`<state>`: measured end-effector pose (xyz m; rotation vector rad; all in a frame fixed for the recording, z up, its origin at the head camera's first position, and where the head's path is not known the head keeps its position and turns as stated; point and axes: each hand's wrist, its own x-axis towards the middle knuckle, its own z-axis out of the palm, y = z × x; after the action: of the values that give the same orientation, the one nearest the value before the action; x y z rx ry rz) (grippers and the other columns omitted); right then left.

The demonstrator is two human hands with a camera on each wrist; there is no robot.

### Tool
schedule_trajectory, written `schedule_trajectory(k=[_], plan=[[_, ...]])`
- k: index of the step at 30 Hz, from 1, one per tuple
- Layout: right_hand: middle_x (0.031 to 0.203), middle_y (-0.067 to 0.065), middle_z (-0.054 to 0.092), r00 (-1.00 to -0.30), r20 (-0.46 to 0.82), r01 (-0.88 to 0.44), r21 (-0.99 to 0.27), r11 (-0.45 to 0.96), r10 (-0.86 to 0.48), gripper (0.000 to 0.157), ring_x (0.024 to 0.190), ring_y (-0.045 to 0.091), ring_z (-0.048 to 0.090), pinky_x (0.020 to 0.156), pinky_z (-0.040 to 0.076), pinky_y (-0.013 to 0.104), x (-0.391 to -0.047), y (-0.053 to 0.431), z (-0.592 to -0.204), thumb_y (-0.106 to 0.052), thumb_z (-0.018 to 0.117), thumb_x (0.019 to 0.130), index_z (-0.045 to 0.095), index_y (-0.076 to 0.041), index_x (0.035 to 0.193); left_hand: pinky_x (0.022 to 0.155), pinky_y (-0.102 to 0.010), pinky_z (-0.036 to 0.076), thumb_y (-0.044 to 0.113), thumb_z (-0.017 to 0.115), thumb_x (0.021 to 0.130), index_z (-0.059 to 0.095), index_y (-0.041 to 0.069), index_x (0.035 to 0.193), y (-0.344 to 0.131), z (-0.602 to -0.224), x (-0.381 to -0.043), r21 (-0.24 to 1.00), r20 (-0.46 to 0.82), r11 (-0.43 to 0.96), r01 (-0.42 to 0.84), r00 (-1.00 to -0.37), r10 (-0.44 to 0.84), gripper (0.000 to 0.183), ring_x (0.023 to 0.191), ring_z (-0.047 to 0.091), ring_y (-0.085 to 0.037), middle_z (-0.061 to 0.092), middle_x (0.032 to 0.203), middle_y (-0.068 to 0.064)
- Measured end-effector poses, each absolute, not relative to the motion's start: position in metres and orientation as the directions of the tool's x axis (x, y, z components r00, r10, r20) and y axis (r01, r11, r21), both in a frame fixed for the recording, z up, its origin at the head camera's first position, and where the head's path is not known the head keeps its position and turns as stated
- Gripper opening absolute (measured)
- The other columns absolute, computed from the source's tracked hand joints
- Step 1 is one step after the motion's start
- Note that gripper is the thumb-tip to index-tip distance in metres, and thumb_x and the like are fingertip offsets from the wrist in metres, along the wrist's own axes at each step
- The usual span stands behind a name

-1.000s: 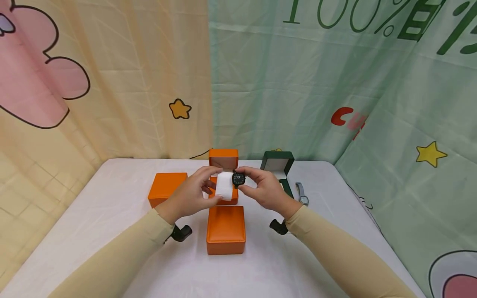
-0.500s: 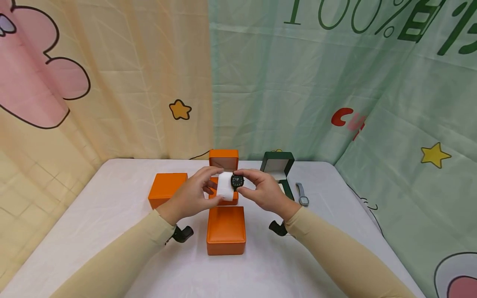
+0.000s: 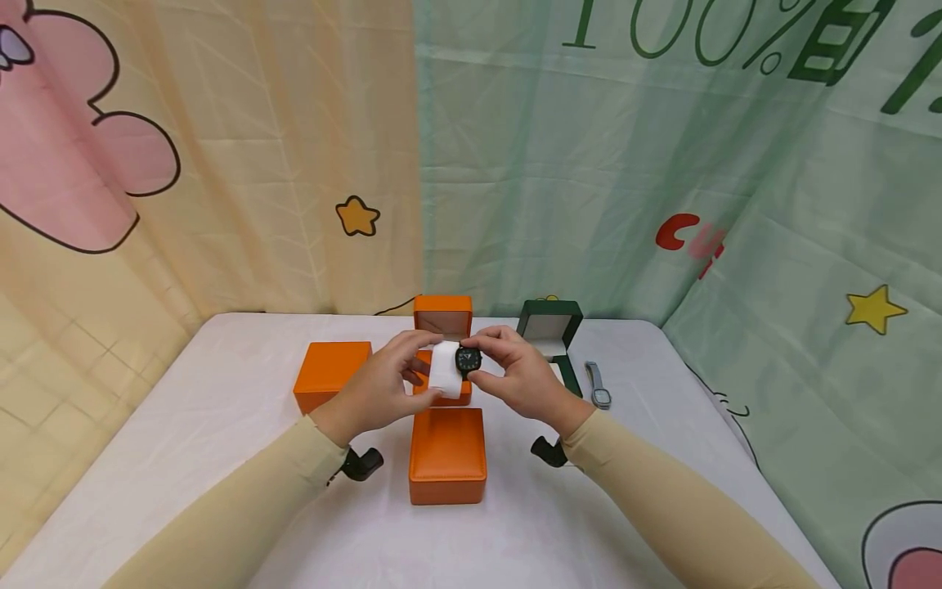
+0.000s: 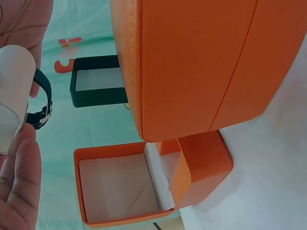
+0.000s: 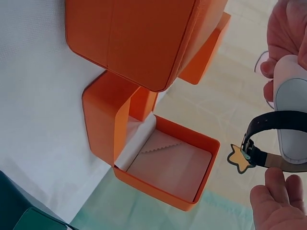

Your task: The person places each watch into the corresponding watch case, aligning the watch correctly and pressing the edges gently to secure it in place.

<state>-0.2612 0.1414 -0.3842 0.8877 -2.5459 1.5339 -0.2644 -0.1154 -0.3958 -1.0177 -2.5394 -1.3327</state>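
Observation:
My left hand (image 3: 375, 388) holds a white watch pillow (image 3: 445, 372) between thumb and fingers, above an open orange watch box (image 3: 442, 306). A black square-faced watch (image 3: 468, 360) is pinched at its top and bottom by my right hand (image 3: 524, 380). In the right wrist view the buckled black strap (image 5: 276, 120) loops around the pillow near one end. The left wrist view shows the strap's buckle side standing slack off the pillow (image 4: 17, 76). The lower part of the open box is partly hidden behind the hands.
A closed orange box (image 3: 447, 454) stands in front on the white-covered table (image 3: 353, 532). Another orange box (image 3: 331, 368) is at the left. Right of the hands are an open green box (image 3: 550, 315) and a silver watch (image 3: 598, 388). Curtains hang behind.
The black watch has shifted slightly left and down, closer over the white pillow. Both hands keep their hold, and the left hand has barely moved.

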Motion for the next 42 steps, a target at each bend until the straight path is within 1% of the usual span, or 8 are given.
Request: schedule_trajectory(k=[6, 11, 14, 18, 22, 26, 31, 42], plan=[[0.142, 0.014, 0.053, -0.827, 0.302, -0.491, -0.799, 0.347, -0.474, 0.041, 0.141, 0.033, 0.055, 0.120, 0.041, 0.047, -0.262, 0.143, -0.383, -0.001, 0.073, 0.097, 0.068, -0.006, 0.137, 0.088, -0.028, 0.063, 0.011, 0.085, 0.088, 0.051, 0.008, 0.151, -0.116, -0.396, -0.265, 0.701, 0.371, 0.389, 0.598, -0.771, 0.518, 0.072, 0.100, 0.072, -0.016, 0.053, 0.150, -0.007], [0.143, 0.013, 0.053, -0.832, 0.261, -0.471, -0.799, 0.373, -0.489, 0.043, 0.140, 0.035, 0.057, 0.117, 0.046, 0.049, -0.260, 0.144, -0.379, -0.003, 0.073, 0.097, 0.066, -0.007, 0.140, 0.088, -0.027, 0.063, 0.011, 0.085, 0.087, 0.051, 0.008, 0.150, -0.116, -0.397, -0.266, 0.702, 0.368, 0.387, 0.597, -0.771, 0.520, 0.071, 0.100, 0.072, -0.016, 0.054, 0.149, -0.006], [0.144, 0.013, 0.054, -0.833, 0.250, -0.466, -0.796, 0.385, -0.493, 0.045, 0.131, 0.033, 0.064, 0.113, 0.051, 0.046, -0.260, 0.144, -0.377, -0.004, 0.073, 0.097, 0.066, -0.008, 0.141, 0.088, -0.027, 0.062, 0.011, 0.085, 0.087, 0.051, 0.009, 0.149, -0.116, -0.396, -0.265, 0.706, 0.362, 0.391, 0.591, -0.775, 0.518, 0.071, 0.100, 0.071, -0.015, 0.054, 0.147, -0.005], [0.148, 0.012, 0.054, -0.835, 0.240, -0.464, -0.790, 0.400, -0.495, 0.047, 0.112, 0.026, 0.072, 0.107, 0.057, 0.044, -0.260, 0.143, -0.375, -0.003, 0.072, 0.098, 0.064, -0.009, 0.143, 0.089, -0.026, 0.062, 0.011, 0.085, 0.087, 0.050, 0.011, 0.148, -0.116, -0.395, -0.265, 0.710, 0.351, 0.398, 0.580, -0.783, 0.514, 0.070, 0.101, 0.070, -0.016, 0.054, 0.146, -0.005], [0.152, 0.011, 0.052, -0.840, 0.227, -0.458, -0.783, 0.421, -0.492, 0.049, 0.099, 0.020, 0.071, 0.092, 0.063, 0.033, -0.259, 0.143, -0.374, -0.002, 0.071, 0.098, 0.062, -0.009, 0.146, 0.090, -0.026, 0.062, 0.011, 0.085, 0.087, 0.049, 0.013, 0.147, -0.115, -0.394, -0.264, 0.709, 0.349, 0.405, 0.577, -0.787, 0.510, 0.070, 0.102, 0.070, -0.017, 0.053, 0.146, -0.006], [0.153, 0.010, 0.053, -0.846, 0.222, -0.455, -0.776, 0.436, -0.485, 0.049, 0.097, 0.019, 0.070, 0.078, 0.060, 0.023, -0.258, 0.142, -0.372, -0.003, 0.071, 0.098, 0.062, -0.010, 0.146, 0.090, -0.027, 0.062, 0.010, 0.085, 0.087, 0.049, 0.014, 0.146, -0.114, -0.393, -0.263, 0.709, 0.354, 0.408, 0.575, -0.791, 0.499, 0.069, 0.102, 0.069, -0.017, 0.053, 0.145, -0.006], [0.153, 0.009, 0.054, -0.852, 0.214, -0.443, -0.782, 0.438, -0.478, 0.050, 0.094, 0.019, 0.070, 0.071, 0.058, 0.022, -0.257, 0.141, -0.371, -0.003, 0.072, 0.098, 0.061, -0.011, 0.147, 0.090, -0.029, 0.062, 0.009, 0.085, 0.087, 0.050, 0.013, 0.144, -0.113, -0.394, -0.263, 0.709, 0.360, 0.413, 0.571, -0.797, 0.484, 0.067, 0.103, 0.069, -0.018, 0.052, 0.145, -0.007], [0.158, 0.009, 0.050, -0.858, 0.201, -0.421, -0.802, 0.424, -0.472, 0.053, 0.089, 0.018, 0.069, 0.071, 0.059, 0.022, -0.255, 0.140, -0.368, -0.003, 0.072, 0.098, 0.060, -0.011, 0.149, 0.091, -0.030, 0.062, 0.008, 0.085, 0.087, 0.050, 0.011, 0.143, -0.110, -0.398, -0.261, 0.702, 0.397, 0.418, 0.577, -0.804, 0.443, 0.066, 0.104, 0.070, -0.019, 0.050, 0.149, -0.008]])
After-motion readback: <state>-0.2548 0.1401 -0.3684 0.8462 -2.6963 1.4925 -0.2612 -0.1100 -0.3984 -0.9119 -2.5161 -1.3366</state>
